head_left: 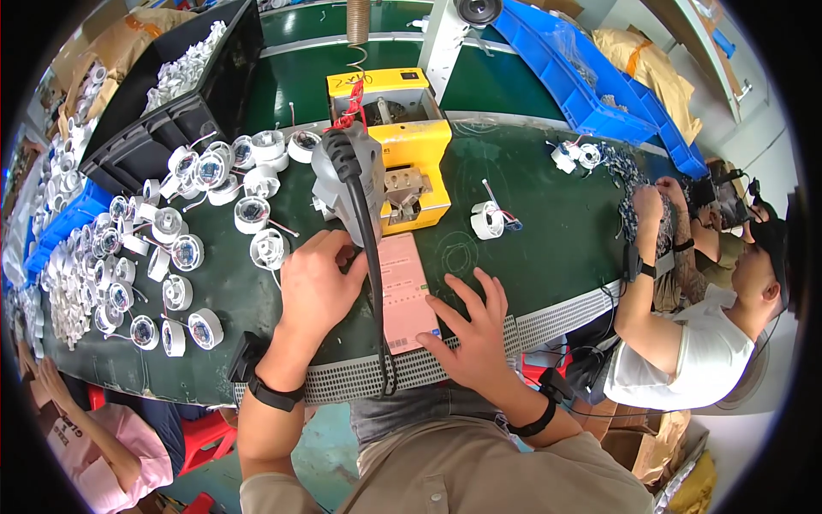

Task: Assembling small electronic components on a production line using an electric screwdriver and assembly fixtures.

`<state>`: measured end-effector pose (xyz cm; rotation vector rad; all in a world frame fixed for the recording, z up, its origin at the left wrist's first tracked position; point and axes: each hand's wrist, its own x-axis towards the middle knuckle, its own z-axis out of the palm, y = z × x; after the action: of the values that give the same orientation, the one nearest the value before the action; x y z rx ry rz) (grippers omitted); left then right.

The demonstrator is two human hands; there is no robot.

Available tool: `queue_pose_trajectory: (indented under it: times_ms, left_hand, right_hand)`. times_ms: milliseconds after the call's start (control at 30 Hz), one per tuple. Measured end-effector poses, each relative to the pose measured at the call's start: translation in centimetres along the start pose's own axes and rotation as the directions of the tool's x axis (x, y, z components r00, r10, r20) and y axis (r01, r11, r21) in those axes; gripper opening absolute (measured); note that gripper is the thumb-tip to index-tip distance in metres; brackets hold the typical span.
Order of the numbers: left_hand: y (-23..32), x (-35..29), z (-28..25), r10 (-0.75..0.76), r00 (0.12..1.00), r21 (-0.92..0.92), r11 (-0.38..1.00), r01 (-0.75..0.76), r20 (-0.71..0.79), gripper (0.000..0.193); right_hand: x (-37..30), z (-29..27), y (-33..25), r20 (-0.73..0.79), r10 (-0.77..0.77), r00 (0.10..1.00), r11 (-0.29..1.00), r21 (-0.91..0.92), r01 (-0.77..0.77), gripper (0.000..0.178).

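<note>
My left hand (pixel 318 281) is by the lower end of a grey power tool (pixel 370 176) with a thick black cable. Its fingers curl in and the thumb bends toward them; what they may hold is hidden. My right hand (pixel 476 336) holds nothing, its fingers spread beside the right edge of a flat pink box (pixel 401 287). That box lies in front of a yellow machine (pixel 424 141) with metal parts inside. Left of my left hand sits a white round housing (pixel 269 248). Another white housing (pixel 487 220) with wires rests beyond my right hand.
Many white round housings (pixel 177 293) with circuit boards cover the table's left side. A black crate (pixel 163 128) stands behind them; a blue bin (pixel 574 90) is at the back right. A co-worker's hands (pixel 655 201) work at a pile of dark small wired parts (pixel 625 171).
</note>
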<state>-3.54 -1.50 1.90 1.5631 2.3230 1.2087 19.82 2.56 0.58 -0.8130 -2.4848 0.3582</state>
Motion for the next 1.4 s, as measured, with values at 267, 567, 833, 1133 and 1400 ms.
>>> queue_pose_trajectory:
  times_ms: [267, 567, 833, 1133, 1400]
  left_hand:
    - [0.0, 0.1, 0.2, 0.018, 1.0, -0.008, 1.0, -0.018, -0.007, 0.022]
    - [0.0, -0.1, 0.0, 0.004, 1.0, -0.011, 1.0, -0.004, 0.003, 0.02]
    - [0.1, -0.1, -0.2, 0.017, 1.0, -0.017, 1.0, -0.017, -0.002, 0.021]
    - [0.0, 0.0, -0.1, 0.022, 1.0, -0.026, 0.999, -0.022, 0.004, 0.023]
    - [0.1, -0.1, -0.2, 0.03, 1.0, -0.022, 0.999, -0.03, -0.006, 0.023]
  right_hand:
    - [-0.1, 0.0, -0.7, 0.067, -0.076, 0.995, 0.993, 0.091, 0.07, 0.043]
    - [0.4, 0.7, -1.0, 0.066, -0.06, 0.996, 0.998, 0.03, 0.058, 0.045]
    - [-0.4, 0.5, -0.7, 0.042, -0.131, 0.991, 0.988, 0.087, 0.127, 0.035]
    - [-0.4, 0.5, -0.8, 0.02, -0.108, 0.994, 0.992, 0.069, 0.107, 0.036]
    - [-0.1, 0.4, -1.0, 0.011, -0.101, 0.995, 0.993, 0.058, 0.1, 0.039]
